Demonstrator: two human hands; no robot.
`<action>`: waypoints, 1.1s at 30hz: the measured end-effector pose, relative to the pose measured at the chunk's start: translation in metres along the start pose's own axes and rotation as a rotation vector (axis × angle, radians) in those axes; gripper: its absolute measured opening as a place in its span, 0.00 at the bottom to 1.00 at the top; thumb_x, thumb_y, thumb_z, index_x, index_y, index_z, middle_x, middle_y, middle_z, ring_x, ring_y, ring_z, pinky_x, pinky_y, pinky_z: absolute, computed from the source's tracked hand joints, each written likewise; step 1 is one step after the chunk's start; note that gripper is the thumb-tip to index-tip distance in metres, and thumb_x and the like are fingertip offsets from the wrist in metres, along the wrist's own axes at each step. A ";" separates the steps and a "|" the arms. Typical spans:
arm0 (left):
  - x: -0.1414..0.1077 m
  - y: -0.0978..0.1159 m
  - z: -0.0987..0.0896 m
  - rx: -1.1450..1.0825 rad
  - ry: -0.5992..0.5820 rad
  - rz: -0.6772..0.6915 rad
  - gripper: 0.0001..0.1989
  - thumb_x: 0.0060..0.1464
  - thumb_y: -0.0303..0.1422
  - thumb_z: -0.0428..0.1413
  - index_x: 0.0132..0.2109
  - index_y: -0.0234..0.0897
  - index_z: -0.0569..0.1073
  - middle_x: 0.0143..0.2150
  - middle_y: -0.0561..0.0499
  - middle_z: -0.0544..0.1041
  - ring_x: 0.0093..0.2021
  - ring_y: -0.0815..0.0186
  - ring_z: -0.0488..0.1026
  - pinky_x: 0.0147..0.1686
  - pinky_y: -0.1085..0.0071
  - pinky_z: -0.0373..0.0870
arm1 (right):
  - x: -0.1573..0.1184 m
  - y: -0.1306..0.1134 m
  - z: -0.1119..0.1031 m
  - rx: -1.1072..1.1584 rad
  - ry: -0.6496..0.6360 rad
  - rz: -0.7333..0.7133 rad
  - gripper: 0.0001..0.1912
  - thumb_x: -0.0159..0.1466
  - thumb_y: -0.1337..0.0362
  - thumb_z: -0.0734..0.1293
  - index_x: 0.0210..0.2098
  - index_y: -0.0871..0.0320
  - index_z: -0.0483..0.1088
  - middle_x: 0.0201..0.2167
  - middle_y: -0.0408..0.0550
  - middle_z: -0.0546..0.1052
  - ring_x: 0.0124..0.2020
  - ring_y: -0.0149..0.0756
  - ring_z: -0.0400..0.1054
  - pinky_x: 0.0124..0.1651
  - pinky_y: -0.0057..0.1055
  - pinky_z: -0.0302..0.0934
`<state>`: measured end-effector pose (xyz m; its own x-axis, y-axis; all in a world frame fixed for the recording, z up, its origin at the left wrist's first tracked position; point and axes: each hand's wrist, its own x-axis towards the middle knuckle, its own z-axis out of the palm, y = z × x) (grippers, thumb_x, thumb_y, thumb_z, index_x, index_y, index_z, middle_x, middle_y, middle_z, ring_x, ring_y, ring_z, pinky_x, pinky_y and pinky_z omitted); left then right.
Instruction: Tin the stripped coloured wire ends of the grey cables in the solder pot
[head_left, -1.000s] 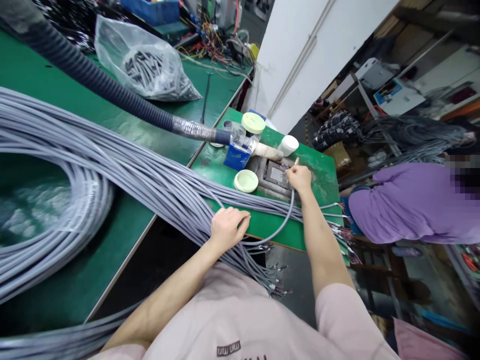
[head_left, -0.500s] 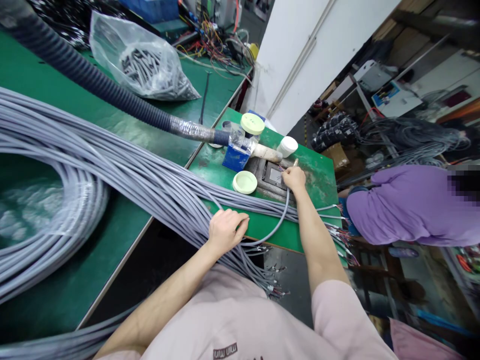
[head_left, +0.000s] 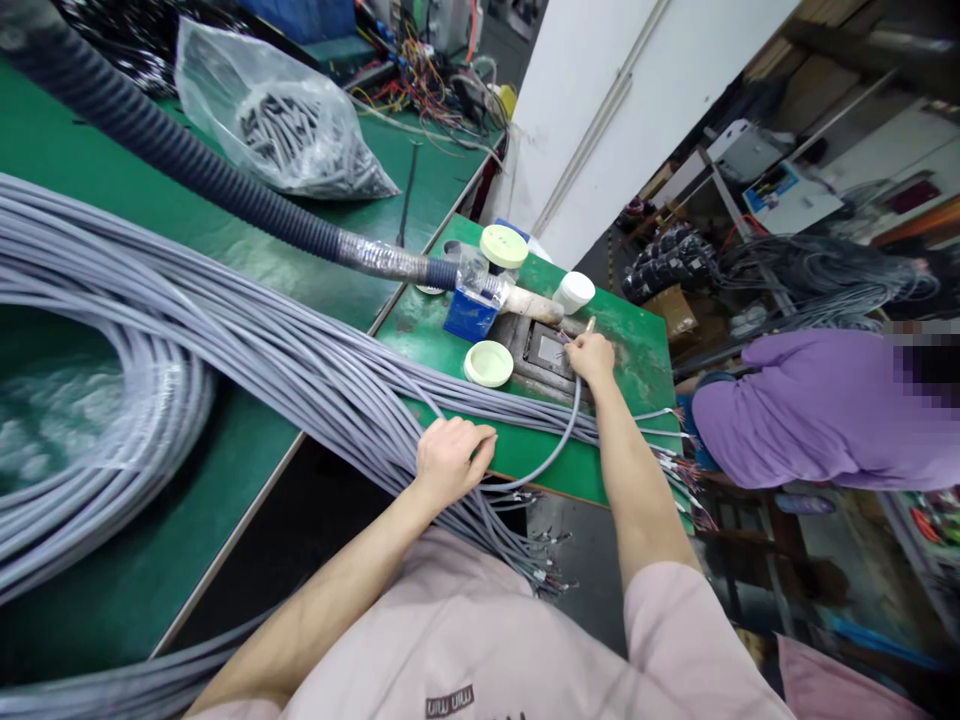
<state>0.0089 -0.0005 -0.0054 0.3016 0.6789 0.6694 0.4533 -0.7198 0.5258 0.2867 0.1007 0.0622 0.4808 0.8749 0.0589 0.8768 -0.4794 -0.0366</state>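
While I am pinching a gray cable (head_left: 577, 400) near its end in the right hand (head_left: 590, 357), its thin wires (head_left: 564, 338) are sticking out over the dark fixture (head_left: 550, 349), near the pale pipe (head_left: 534, 303). Through the head view, I am seeing the left hand (head_left: 454, 455) resting at the cable bundle (head_left: 300, 350), fingers loosely curving; whether they are gripping, I cannot tell.

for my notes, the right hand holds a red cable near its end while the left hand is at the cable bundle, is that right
The cable in the right hand is grey, not red, as the head view shows. It is held near its end, and the left hand is at the cable bundle.
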 end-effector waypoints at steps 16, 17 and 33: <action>-0.001 -0.001 0.002 0.014 -0.016 -0.010 0.06 0.58 0.31 0.53 0.35 0.38 0.75 0.24 0.53 0.74 0.26 0.68 0.68 0.30 0.67 0.56 | -0.043 0.012 -0.026 0.429 0.152 -0.103 0.14 0.56 0.57 0.63 0.23 0.61 0.75 0.19 0.44 0.74 0.24 0.34 0.66 0.30 0.28 0.57; -0.001 -0.001 0.002 0.013 -0.019 -0.011 0.06 0.58 0.31 0.53 0.35 0.38 0.75 0.24 0.53 0.74 0.26 0.68 0.68 0.30 0.67 0.56 | -0.056 0.013 -0.029 0.548 0.164 -0.115 0.14 0.55 0.56 0.64 0.21 0.60 0.73 0.16 0.43 0.71 0.22 0.32 0.64 0.29 0.28 0.56; 0.008 0.053 0.012 -1.269 -0.010 -0.759 0.17 0.41 0.41 0.67 0.37 0.38 0.76 0.30 0.52 0.76 0.28 0.70 0.71 0.30 0.72 0.69 | -0.196 -0.031 -0.009 1.428 -0.150 -0.041 0.12 0.54 0.58 0.69 0.19 0.56 0.70 0.16 0.39 0.68 0.21 0.29 0.59 0.29 0.28 0.56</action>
<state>0.0452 -0.0315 0.0209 0.3410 0.9396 0.0297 -0.5168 0.1609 0.8408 0.1655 -0.0561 0.0610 0.3718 0.9282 -0.0159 0.0925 -0.0540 -0.9942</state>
